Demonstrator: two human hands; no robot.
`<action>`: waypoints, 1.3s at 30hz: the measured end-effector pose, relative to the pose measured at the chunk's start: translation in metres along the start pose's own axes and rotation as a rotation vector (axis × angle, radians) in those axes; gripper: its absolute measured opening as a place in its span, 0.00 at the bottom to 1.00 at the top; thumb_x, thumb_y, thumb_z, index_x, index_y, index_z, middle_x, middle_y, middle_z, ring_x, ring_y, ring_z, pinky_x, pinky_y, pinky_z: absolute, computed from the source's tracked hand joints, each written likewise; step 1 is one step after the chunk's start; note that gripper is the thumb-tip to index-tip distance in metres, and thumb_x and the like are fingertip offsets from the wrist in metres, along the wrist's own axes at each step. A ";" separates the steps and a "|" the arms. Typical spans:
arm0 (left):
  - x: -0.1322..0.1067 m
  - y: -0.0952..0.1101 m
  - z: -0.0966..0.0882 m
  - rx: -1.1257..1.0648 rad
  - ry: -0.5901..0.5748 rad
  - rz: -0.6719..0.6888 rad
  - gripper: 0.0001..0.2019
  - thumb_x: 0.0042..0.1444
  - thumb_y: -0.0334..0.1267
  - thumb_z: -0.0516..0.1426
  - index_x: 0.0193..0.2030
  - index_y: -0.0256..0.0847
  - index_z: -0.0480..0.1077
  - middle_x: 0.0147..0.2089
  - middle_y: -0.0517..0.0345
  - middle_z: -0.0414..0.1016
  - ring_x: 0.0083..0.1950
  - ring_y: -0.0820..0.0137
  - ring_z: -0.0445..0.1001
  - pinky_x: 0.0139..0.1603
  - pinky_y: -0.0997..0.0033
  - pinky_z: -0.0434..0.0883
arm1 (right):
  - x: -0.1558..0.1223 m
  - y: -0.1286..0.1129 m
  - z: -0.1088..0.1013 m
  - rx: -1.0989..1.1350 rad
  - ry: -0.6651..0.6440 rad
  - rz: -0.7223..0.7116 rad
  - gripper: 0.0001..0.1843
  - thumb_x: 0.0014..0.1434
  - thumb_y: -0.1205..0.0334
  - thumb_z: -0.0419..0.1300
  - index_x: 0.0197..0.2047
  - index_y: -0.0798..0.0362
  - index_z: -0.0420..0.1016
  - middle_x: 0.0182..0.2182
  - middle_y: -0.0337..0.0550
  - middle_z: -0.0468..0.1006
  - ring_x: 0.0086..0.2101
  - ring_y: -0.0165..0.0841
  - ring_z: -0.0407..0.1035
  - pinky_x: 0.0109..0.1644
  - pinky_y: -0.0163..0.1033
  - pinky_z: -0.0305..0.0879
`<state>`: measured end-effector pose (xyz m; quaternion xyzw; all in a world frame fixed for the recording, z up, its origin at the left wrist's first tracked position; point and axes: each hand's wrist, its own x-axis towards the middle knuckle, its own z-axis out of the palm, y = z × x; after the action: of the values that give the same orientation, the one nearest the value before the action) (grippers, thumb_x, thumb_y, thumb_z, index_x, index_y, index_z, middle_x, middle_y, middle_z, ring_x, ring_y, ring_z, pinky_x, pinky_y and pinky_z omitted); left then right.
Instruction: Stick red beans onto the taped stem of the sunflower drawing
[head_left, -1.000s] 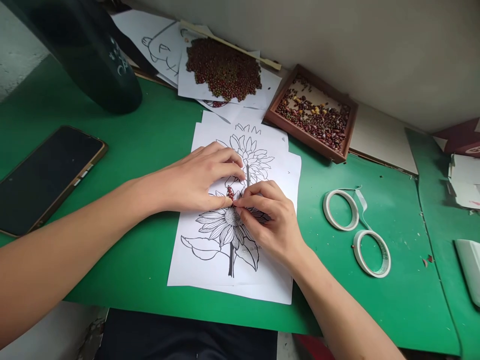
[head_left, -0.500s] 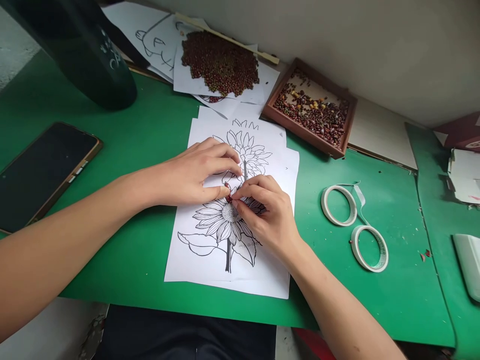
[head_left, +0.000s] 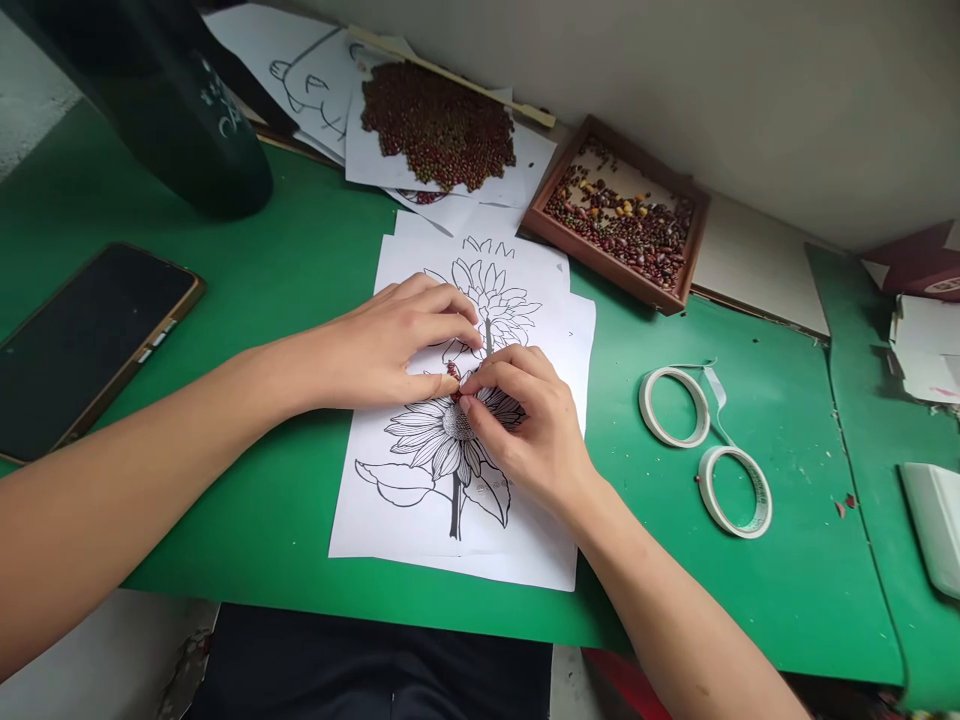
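Two flowers in black outline are printed on the white sheet (head_left: 375,520) in front of me, which lies over other paper. A short row of small dark-red beans (head_left: 452,370) sits on an upper petal of the lower flower. Across the sheet's left side rests my left hand (head_left: 409,340), open, fingers apart and thumb tip beside the beans. My right hand (head_left: 529,415) is closed in a pinch, its thumb and forefinger tips meeting at the lower end of that row. Whatever those tips hold is hidden.
Behind the sheet are a heap of small beans (head_left: 439,125) on paper and a wooden tray (head_left: 604,258) of mixed beans. Two tape rolls (head_left: 675,407) lie right. On the left are a phone (head_left: 90,340) and a dark bottle (head_left: 202,130). The green table's (head_left: 300,590) front edge is near me.
My right fingertips have shifted very slightly at the bean row, still pinched. My left hand stays in place. The whole view has moved a little.
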<state>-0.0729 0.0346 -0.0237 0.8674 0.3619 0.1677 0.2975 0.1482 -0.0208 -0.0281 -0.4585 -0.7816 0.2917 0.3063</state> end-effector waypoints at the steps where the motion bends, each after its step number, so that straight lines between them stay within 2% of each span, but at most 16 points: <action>1: 0.000 0.000 0.000 -0.001 -0.003 0.003 0.17 0.61 0.44 0.63 0.57 0.51 0.76 0.64 0.55 0.72 0.69 0.54 0.64 0.69 0.48 0.63 | 0.000 0.000 0.000 0.001 0.001 -0.003 0.07 0.61 0.70 0.63 0.39 0.48 0.78 0.39 0.43 0.78 0.42 0.41 0.70 0.49 0.51 0.67; 14: 0.000 0.000 0.004 0.027 0.015 -0.006 0.18 0.59 0.45 0.64 0.57 0.51 0.76 0.64 0.54 0.71 0.69 0.53 0.64 0.69 0.47 0.63 | 0.002 0.004 0.001 0.052 -0.009 0.039 0.08 0.60 0.71 0.66 0.34 0.47 0.80 0.36 0.40 0.81 0.42 0.40 0.70 0.49 0.50 0.67; 20: -0.001 0.001 0.000 0.020 -0.006 -0.002 0.19 0.60 0.44 0.64 0.57 0.52 0.75 0.65 0.54 0.71 0.69 0.53 0.64 0.69 0.47 0.64 | 0.001 0.007 0.000 0.072 -0.012 0.028 0.07 0.60 0.70 0.68 0.37 0.47 0.82 0.37 0.40 0.81 0.43 0.40 0.70 0.51 0.51 0.68; 26: -0.001 0.003 -0.004 -0.006 -0.011 -0.008 0.17 0.61 0.42 0.63 0.57 0.51 0.76 0.64 0.55 0.72 0.69 0.54 0.64 0.69 0.49 0.64 | 0.000 0.005 -0.002 0.128 0.006 0.034 0.07 0.65 0.68 0.64 0.38 0.47 0.82 0.39 0.42 0.80 0.44 0.39 0.72 0.52 0.50 0.69; 32: 0.000 0.005 0.004 0.035 0.022 -0.033 0.19 0.61 0.52 0.64 0.57 0.51 0.75 0.64 0.53 0.71 0.68 0.53 0.64 0.68 0.46 0.63 | 0.001 0.000 -0.003 0.223 0.096 0.082 0.08 0.68 0.66 0.60 0.41 0.48 0.81 0.40 0.42 0.79 0.43 0.36 0.73 0.48 0.46 0.70; 39: 0.000 0.007 0.006 0.052 0.032 -0.047 0.18 0.61 0.51 0.64 0.56 0.50 0.75 0.64 0.53 0.71 0.67 0.53 0.64 0.67 0.47 0.64 | 0.002 -0.001 -0.001 0.174 0.085 0.067 0.10 0.68 0.69 0.58 0.42 0.48 0.80 0.40 0.42 0.78 0.43 0.37 0.73 0.50 0.47 0.70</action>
<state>-0.0662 0.0287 -0.0239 0.8635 0.3909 0.1650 0.2726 0.1478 -0.0194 -0.0268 -0.4680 -0.7238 0.3488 0.3679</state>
